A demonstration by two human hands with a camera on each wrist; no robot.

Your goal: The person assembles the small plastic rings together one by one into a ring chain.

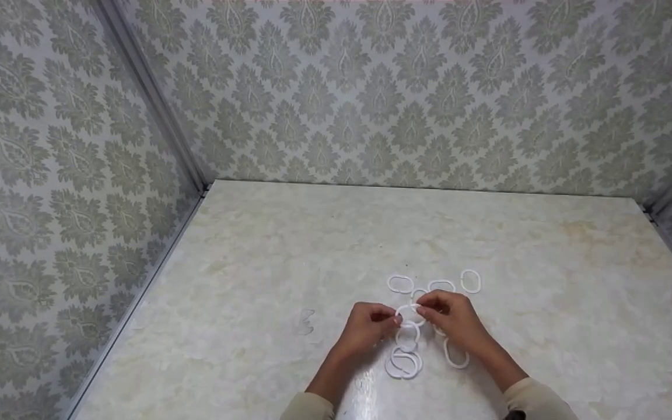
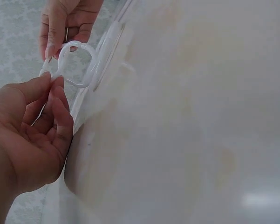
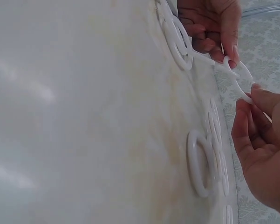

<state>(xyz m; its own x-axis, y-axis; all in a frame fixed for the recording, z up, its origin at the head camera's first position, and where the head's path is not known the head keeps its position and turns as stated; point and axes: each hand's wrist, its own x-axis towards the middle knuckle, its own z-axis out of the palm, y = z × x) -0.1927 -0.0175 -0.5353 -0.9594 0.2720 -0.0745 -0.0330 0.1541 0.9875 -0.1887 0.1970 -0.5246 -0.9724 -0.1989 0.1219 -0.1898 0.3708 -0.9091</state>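
Note:
Between both hands is a white oval plastic link (image 1: 403,307), its sides pinched by the thumb and fingers of each. My left hand (image 1: 365,328) grips the left end, fingertips right at the joint with a second link (image 1: 418,337). From the right, my right hand (image 1: 454,319) pinches the other end, seen closely in the right wrist view, where the held link (image 3: 238,87) is tilted. The second link runs down toward the body to a pair of overlapping links (image 1: 388,367) on the table. Fingertips hide part of the held link.
Beyond the hands, loose white links lie on the marbled table (image 1: 266,251): one at left (image 1: 400,276), one in the middle (image 1: 441,282) and one at right (image 1: 480,282). Another link (image 1: 457,367) lies below the right hand. Patterned walls (image 1: 342,116) enclose the table.

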